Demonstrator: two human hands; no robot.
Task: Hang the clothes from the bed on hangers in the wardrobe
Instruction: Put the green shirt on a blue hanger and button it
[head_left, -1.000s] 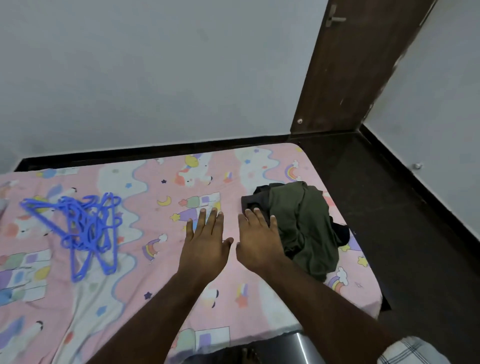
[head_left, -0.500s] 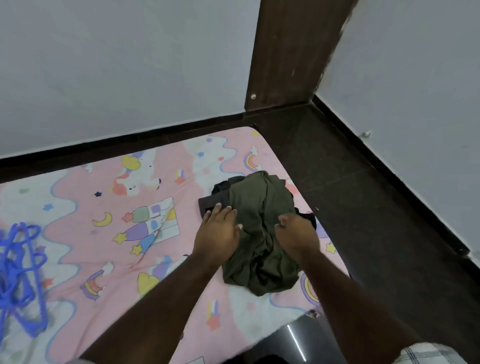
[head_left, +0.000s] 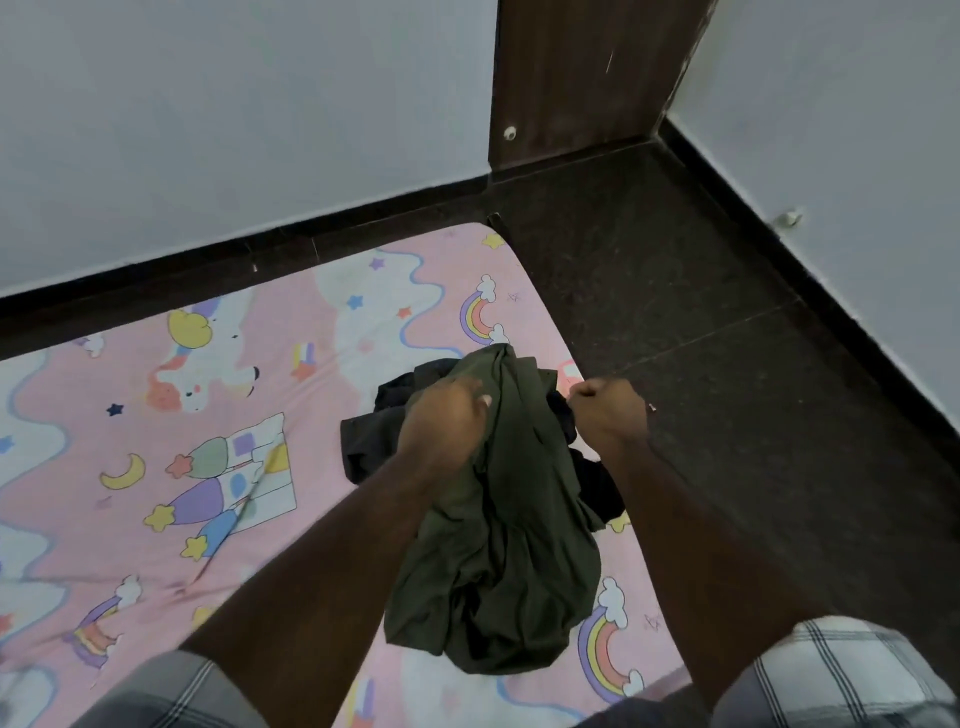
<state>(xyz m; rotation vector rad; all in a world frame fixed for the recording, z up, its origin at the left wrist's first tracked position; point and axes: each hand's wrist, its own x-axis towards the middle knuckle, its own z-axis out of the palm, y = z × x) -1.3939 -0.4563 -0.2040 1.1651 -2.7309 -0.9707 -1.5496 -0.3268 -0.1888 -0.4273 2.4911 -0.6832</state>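
An olive green garment (head_left: 498, 561) is bunched up near the right edge of the bed (head_left: 218, 415), which has a pink cartoon sheet. My left hand (head_left: 447, 421) grips its upper left part and lifts it off the sheet. My right hand (head_left: 608, 410) is curled tight at the garment's upper right edge and pinches the cloth there. A black garment (head_left: 374, 447) lies under the green one and shows on both sides of it. No hangers are in view.
Dark tiled floor (head_left: 727, 364) runs along the right of the bed. A brown wooden door (head_left: 587, 78) stands in the corner between grey walls. My checked shorts (head_left: 841, 675) show at the bottom edge.
Both hands went from lying flat on the sheet to the clothes pile, closed on the green garment and raised it. The view swung right, so the blue hangers left the frame.
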